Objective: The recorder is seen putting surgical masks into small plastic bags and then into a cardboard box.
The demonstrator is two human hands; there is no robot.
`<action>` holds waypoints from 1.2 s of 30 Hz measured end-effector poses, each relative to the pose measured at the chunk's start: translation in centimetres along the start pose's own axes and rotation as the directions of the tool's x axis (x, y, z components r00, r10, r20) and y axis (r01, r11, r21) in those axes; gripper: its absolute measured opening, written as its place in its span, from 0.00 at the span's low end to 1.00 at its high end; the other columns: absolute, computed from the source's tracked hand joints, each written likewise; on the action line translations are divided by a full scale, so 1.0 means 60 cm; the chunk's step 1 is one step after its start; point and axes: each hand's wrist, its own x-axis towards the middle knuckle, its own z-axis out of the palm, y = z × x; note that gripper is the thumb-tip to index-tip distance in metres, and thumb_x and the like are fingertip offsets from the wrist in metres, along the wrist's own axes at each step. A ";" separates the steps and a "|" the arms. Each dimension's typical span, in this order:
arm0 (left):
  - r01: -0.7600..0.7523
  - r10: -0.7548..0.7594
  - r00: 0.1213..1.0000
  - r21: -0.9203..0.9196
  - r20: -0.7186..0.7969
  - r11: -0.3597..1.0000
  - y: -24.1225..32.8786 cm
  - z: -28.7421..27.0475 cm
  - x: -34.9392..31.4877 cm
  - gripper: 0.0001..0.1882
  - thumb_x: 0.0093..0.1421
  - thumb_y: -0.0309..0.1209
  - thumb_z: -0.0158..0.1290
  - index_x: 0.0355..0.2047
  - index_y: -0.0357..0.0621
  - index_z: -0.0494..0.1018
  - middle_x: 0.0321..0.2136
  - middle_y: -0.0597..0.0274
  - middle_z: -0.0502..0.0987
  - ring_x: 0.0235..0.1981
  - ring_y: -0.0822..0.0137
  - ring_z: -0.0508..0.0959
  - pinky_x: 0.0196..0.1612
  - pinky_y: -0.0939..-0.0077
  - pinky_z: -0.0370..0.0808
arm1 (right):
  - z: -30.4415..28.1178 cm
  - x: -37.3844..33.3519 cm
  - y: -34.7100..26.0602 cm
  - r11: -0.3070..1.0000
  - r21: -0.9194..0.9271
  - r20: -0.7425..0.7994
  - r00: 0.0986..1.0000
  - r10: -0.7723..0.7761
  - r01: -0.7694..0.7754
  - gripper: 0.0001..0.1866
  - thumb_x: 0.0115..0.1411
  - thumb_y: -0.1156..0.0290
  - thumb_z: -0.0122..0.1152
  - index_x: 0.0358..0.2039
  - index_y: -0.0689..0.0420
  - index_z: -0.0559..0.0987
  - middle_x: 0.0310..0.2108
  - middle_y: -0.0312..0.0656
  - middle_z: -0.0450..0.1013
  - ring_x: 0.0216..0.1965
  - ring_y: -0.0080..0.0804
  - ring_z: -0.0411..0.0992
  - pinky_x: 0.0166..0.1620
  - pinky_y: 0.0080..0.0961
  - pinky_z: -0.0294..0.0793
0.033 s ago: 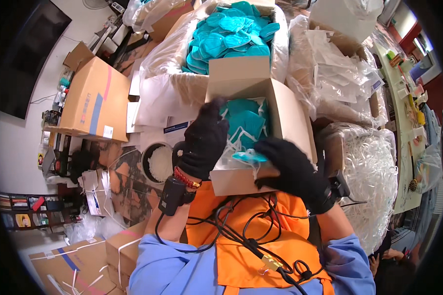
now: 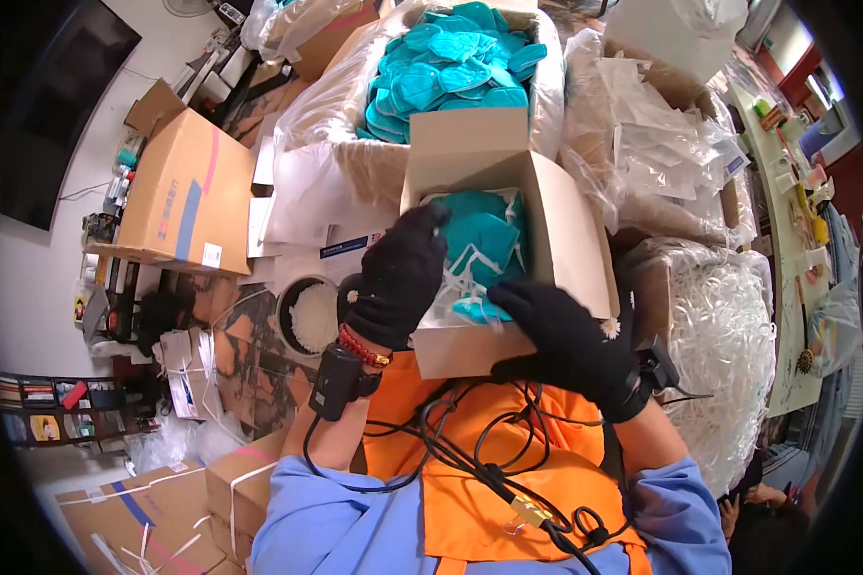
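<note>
A small carton (image 2: 571, 240) stands open in front of me, its back and right flaps raised. Inside lie teal face masks (image 2: 494, 240) with white straps, partly in clear plastic. My left hand (image 2: 398, 278), in a black glove, is closed over the carton's left wall, which it hides, with its fingertips beside the masks. My right hand (image 2: 571, 345), also gloved in black, reaches over the front right corner. Its fingers stretch onto the nearest mask, and the thumb lies apart, along the front wall.
Behind the carton, a plastic-lined box holds a heap of teal masks (image 2: 451, 67). To the right are a box of clear plastic bags (image 2: 662, 134) and one of white straps (image 2: 719, 326). A round container of white bits (image 2: 314, 316) and a large cardboard box (image 2: 192, 192) stand left.
My left fingertips have come down slightly toward the masks. My right fingers have moved a little left, now covering part of the nearest mask. The carton has shifted very slightly.
</note>
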 end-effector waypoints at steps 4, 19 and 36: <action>0.037 -0.047 0.971 0.048 0.233 0.998 -0.035 -0.001 -0.028 0.14 0.55 0.26 0.51 0.42 0.40 0.75 0.39 0.50 0.78 0.43 0.52 0.78 0.47 0.65 0.74 | 0.071 -0.019 0.001 0.980 -0.099 0.180 0.966 0.186 -0.171 0.23 0.47 0.57 0.68 0.42 0.53 0.77 0.32 0.45 0.73 0.37 0.46 0.73 0.40 0.39 0.71; -0.457 0.177 0.618 0.166 0.766 0.874 -0.056 0.091 -0.088 0.18 0.53 0.27 0.51 0.46 0.43 0.74 0.43 0.45 0.74 0.45 0.50 0.76 0.48 0.56 0.71 | 0.122 -0.061 -0.043 0.975 -0.136 -0.081 0.983 0.165 -0.175 0.10 0.46 0.60 0.66 0.27 0.50 0.79 0.23 0.43 0.73 0.29 0.46 0.73 0.34 0.39 0.70; -0.265 0.212 0.887 0.076 0.410 0.961 -0.168 0.211 -0.083 0.25 0.66 0.43 0.41 0.59 0.41 0.62 0.59 0.46 0.65 0.59 0.49 0.66 0.61 0.62 0.62 | 0.134 -0.084 -0.053 0.979 -0.144 -0.075 0.988 0.133 -0.143 0.16 0.46 0.56 0.68 0.34 0.49 0.81 0.29 0.43 0.76 0.34 0.45 0.75 0.37 0.38 0.73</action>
